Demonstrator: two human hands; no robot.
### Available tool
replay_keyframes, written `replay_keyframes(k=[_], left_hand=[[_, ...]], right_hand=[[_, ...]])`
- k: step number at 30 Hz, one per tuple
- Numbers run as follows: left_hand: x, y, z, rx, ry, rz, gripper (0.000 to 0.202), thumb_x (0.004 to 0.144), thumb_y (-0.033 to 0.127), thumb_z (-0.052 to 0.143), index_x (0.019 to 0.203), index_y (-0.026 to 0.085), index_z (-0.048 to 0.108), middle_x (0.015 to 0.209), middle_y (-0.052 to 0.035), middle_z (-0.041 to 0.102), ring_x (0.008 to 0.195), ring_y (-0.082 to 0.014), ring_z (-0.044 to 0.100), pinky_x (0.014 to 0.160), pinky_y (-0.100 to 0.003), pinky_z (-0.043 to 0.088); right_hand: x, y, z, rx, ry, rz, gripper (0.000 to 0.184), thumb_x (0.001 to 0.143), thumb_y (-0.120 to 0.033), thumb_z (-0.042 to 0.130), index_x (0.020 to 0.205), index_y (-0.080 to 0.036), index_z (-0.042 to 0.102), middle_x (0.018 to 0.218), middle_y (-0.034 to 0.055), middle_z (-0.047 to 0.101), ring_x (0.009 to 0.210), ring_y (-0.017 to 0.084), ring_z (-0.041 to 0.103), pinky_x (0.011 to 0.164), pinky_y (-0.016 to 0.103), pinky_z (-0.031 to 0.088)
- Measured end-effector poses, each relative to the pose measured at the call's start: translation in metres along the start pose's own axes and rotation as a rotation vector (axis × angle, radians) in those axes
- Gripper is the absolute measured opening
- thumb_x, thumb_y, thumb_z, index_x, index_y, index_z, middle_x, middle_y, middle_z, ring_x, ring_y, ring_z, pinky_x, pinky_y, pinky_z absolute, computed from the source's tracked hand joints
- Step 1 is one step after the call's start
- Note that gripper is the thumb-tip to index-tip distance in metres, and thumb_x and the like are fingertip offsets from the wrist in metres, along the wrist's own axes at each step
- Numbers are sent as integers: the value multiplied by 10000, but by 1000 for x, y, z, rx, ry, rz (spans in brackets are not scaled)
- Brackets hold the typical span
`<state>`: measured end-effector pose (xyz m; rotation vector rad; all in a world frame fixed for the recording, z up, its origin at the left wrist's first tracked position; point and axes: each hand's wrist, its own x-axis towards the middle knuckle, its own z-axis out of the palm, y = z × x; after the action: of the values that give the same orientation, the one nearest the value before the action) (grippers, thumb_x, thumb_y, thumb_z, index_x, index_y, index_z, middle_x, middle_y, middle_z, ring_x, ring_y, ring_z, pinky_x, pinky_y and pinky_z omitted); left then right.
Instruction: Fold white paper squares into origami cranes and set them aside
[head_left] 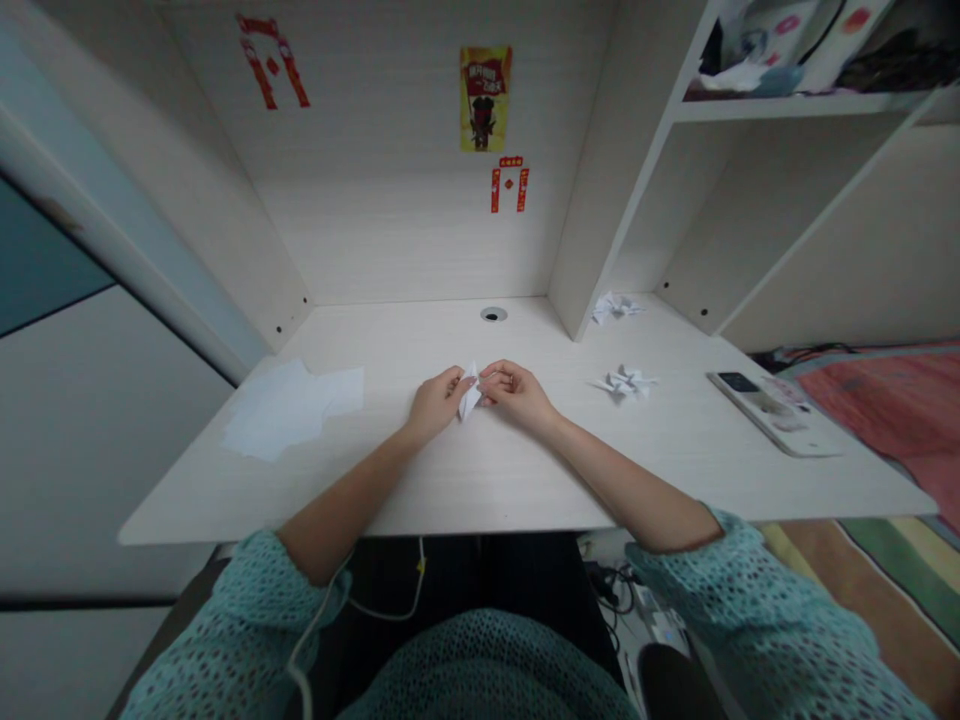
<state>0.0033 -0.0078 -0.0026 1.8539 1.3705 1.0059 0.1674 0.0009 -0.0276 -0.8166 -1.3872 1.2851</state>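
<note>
Both hands meet over the middle of the white desk (480, 480), holding a small piece of folded white paper (469, 398) between them. My left hand (437, 402) pinches its left side with thumb and fingers. On the paper's upper right side, my right hand (519, 392) is closed in a pinch, a ring on one finger. The paper has a narrow, pointed shape with its long axis roughly upright in view. Fingers cover part of its folds.
Loose white paper sheets (289, 410) lie at the left. Folded paper pieces (628, 383) sit at the right, with another folded pile (616, 307) behind by the divider (637, 170). A phone-like device (772, 413) lies near the right edge. A white cable (300, 660) hangs by my left sleeve.
</note>
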Motion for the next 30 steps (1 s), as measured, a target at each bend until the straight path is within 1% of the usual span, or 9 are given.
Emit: replay_keyframes(k=[2, 4, 7, 9, 14, 18, 21, 25, 30], left_hand=[[1, -1, 2, -100, -28, 9, 269, 776, 450, 531, 760, 185, 575, 631, 23, 595, 596, -115, 535, 540, -200, 359], [2, -2, 5, -237, -66, 4, 308, 777, 444, 543, 934, 182, 582, 712, -3, 646, 635, -126, 584, 559, -202, 393], [3, 0, 6, -404, -103, 13, 550, 748, 390, 611, 1237, 194, 452, 783, -27, 673, 704, -138, 626, 625, -214, 443], [3, 2, 4, -457, -93, 32, 645, 729, 354, 643, 1308, 210, 397, 829, -34, 678, 746, -137, 632, 681, -229, 463], [8, 2, -1, -463, -2, 55, 431, 726, 351, 644, 1114, 167, 608, 992, -83, 673, 881, -164, 621, 783, -265, 478], [11, 0, -4, -460, 6, 86, 404, 737, 359, 631, 1091, 164, 631, 1086, -91, 652, 963, -186, 600, 858, -308, 462], [10, 1, -7, -419, -18, 78, 400, 753, 361, 616, 1107, 175, 627, 1067, -85, 658, 929, -179, 601, 780, -274, 474], [8, 3, -8, -399, -38, 37, 451, 777, 386, 582, 1181, 186, 576, 891, -55, 686, 745, -135, 595, 597, -212, 436], [7, 3, -6, -461, -70, 66, 510, 749, 388, 617, 1211, 184, 546, 857, -48, 683, 700, -118, 586, 623, -218, 428]], right_hand=[[-1, -2, 1, 15, 1, -8, 273, 663, -330, 689, 835, -196, 526, 627, -42, 591, 542, 106, 593, 548, 230, 469], [-2, -7, 2, 5, 57, -37, 256, 663, -315, 688, 816, -196, 521, 642, -43, 579, 545, 107, 600, 543, 225, 469], [-3, -14, 1, -26, 152, -77, 222, 681, -322, 671, 823, -188, 566, 697, -19, 594, 578, 118, 618, 571, 237, 478], [-3, -18, -1, -53, 180, -103, 211, 706, -339, 649, 838, -180, 610, 732, 9, 622, 616, 130, 626, 611, 254, 484], [-3, -20, -5, -122, 130, -180, 256, 750, -353, 611, 936, -190, 676, 822, 41, 649, 661, 124, 592, 657, 268, 476], [-5, -22, -3, -228, 39, -247, 322, 737, -333, 637, 1036, -218, 665, 910, 54, 629, 740, 129, 573, 655, 252, 465], [-5, -18, -3, -273, -5, -221, 369, 725, -338, 649, 1078, -227, 651, 962, 65, 649, 778, 142, 584, 687, 266, 473], [-4, -11, -3, -233, 1, -131, 380, 724, -350, 649, 1079, -217, 654, 993, 71, 686, 804, 168, 619, 760, 315, 485], [-5, -9, -1, -250, 93, -166, 388, 696, -352, 678, 1052, -197, 668, 920, 68, 708, 692, 159, 633, 686, 306, 506]])
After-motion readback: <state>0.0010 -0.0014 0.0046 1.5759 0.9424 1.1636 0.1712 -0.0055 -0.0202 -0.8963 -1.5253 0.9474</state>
